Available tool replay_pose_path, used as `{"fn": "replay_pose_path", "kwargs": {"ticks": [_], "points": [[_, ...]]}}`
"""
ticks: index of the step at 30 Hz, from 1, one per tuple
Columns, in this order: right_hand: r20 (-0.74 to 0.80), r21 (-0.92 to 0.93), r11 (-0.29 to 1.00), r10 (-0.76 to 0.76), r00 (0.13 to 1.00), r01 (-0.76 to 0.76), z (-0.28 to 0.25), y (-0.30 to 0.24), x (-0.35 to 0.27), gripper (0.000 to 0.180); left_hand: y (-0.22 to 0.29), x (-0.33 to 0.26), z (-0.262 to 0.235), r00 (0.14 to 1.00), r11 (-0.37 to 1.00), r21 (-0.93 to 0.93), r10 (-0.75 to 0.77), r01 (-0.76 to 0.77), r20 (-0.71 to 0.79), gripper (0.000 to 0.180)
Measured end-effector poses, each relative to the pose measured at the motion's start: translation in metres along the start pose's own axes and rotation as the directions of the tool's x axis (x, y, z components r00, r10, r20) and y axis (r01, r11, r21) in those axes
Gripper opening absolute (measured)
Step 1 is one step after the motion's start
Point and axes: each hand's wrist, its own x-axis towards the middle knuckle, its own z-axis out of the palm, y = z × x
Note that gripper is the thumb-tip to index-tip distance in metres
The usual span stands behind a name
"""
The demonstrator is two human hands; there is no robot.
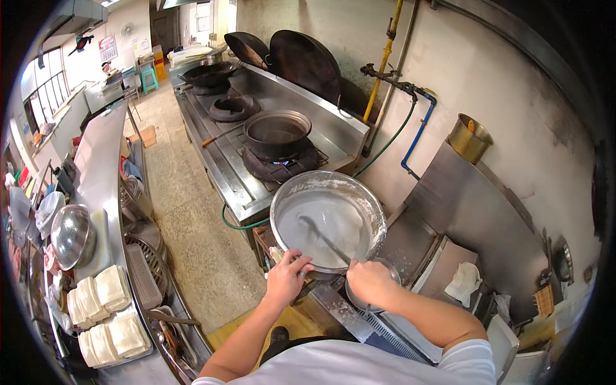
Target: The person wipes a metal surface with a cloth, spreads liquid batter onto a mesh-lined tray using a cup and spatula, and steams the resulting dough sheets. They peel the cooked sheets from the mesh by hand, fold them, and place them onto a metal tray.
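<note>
Your left hand (pixel 287 277) is curled over the near rim of the basin (pixel 328 220), at about 7 o'clock on its circle, thumb and fingers pinching the metal edge. Your right hand (pixel 370 282) is closed round a small bowl (pixel 374 287) just below the rim at 5 o'clock; most of the bowl is hidden under the hand, so its contents cannot be read. Hands are apart, one on each vessel.

Basin: wide, steel, holding grey-white batter (pixel 321 224), walls smeared nearly to the lip. A ladle (pixel 324 239) lies in the batter, handle running toward 5 o'clock, close to your right hand.

Risks, judged from this frame:
- Basin appears to overhang the edge of its surface on your side. A pull or downward press from the left hand could tip it toward you and spill batter.
- The rim looks coated; a wet grip may slip.
- The bowl touches or nearly touches the rim; a knock there could jolt the basin or dislodge the ladle handle.
- The green hose (pixel 240 224) loops down at 9 o'clock from the basin, close to the floor (pixel 192 237): a trip hazard if you step left.
- The pot (pixel 278 133) on the stove (pixel 282 168) sits at 11 o'clock, near the basin; whether the burner is lit cannot be told. Keep sleeves away.
</note>
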Motion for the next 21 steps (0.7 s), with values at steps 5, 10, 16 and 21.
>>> {"fn": "replay_pose_path", "kwargs": {"ticks": [5, 10, 16, 21], "points": [[-0.029, -0.178, 0.962, 0.205, 0.978, -0.207, 0.029, 0.034, -0.007, 0.03, 0.002, -0.002, 0.0, 1.0, 1.0, 0.004, -0.001, 0.001, -0.019, 0.017], [0.28, -0.058, 0.993, 0.112, 0.953, -0.1, -0.066, 0.045, -0.017, 0.022, -0.003, -0.006, 0.0, 1.0, 1.0, 0.004, -0.005, 0.005, -0.014, 0.017], [0.413, 0.034, 0.998, 0.039, 0.91, -0.058, -0.079, 0.034, 0.002, 0.021, 0.001, -0.002, -0.002, 1.0, 1.0, -0.012, -0.012, 0.012, -0.025, 0.017], [-0.058, 0.011, 0.989, 0.148, 0.987, -0.147, 0.017, 0.009, 0.0, 0.029, 0.004, 0.001, 0.004, 0.997, 0.999, -0.011, 0.041, -0.042, -0.065, 0.017]]}}
